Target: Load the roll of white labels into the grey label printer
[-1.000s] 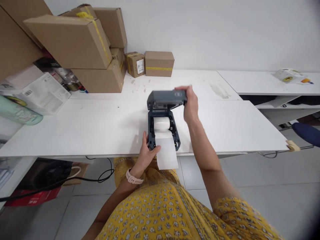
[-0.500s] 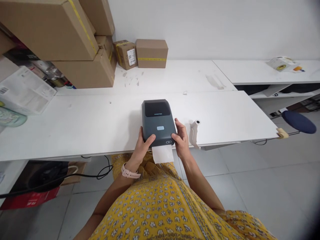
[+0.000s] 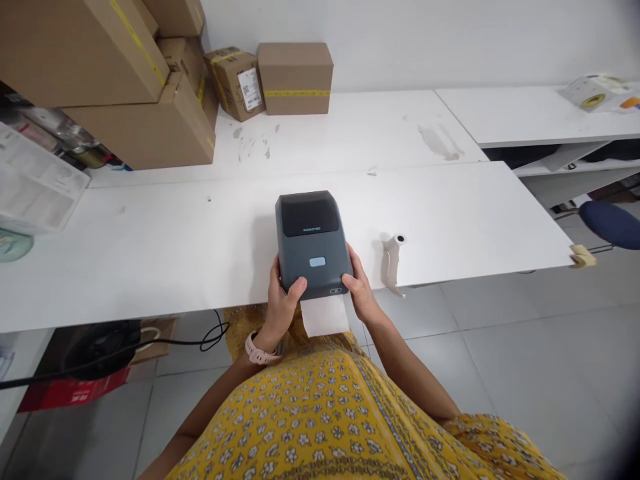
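Observation:
A dark grey label printer (image 3: pixel 314 250) with a black glossy lid and a light blue button is at the front edge of the white table. From its near side a blank white paper strip (image 3: pixel 325 316) sticks out past the edge. My left hand (image 3: pixel 284 293) grips the printer's left side, thumb on top near the front corner. On the opposite side my right hand (image 3: pixel 361 287) holds it, with the thumb on the front right corner. To the right lies a small roll of white paper (image 3: pixel 398 241), its loose tail hanging towards the edge.
Cardboard boxes (image 3: pixel 145 127) are stacked at the back left, with two smaller boxes (image 3: pixel 296 80) by the wall. A white package (image 3: pixel 37 173) stands at far left. A blue stool (image 3: pixel 611 223) is beyond the table's right end. A black cable (image 3: pixel 200 343) hangs below.
The camera view has shifted down and slightly closer. My right fingers now wrap closer around the printer's side, where before they were partly lifted. Both hands stay on it.

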Tool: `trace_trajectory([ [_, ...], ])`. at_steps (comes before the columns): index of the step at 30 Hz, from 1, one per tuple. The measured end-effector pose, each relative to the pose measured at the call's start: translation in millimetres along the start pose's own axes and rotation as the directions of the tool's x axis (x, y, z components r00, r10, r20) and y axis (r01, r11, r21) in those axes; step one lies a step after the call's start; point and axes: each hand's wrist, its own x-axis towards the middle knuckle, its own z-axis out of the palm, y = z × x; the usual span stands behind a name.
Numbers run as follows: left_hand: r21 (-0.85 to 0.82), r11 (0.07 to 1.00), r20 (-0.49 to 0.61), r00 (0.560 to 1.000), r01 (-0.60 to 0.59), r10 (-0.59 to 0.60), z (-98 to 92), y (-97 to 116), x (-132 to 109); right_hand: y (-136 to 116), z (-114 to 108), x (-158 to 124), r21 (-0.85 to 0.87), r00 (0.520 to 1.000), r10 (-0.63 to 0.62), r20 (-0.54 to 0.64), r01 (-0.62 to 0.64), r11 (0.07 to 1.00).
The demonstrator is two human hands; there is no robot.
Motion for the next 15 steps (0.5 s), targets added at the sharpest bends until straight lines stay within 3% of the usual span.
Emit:
trace_trajectory([
  [10,-0.003,0.998,0.007,0.998,0.062,-0.062,-2.2,-6.1,-1.0,14.4,10.8,-5.3,-0.021,0.997,-0.011,-0.079,0.010,1.000],
  [15,-0.030,0.999,-0.007,1.000,0.030,-0.031,-1.0,-14.1,0.6,11.5,11.2,-5.8,0.016,0.993,-0.017,-0.113,0.018,1.000],
])
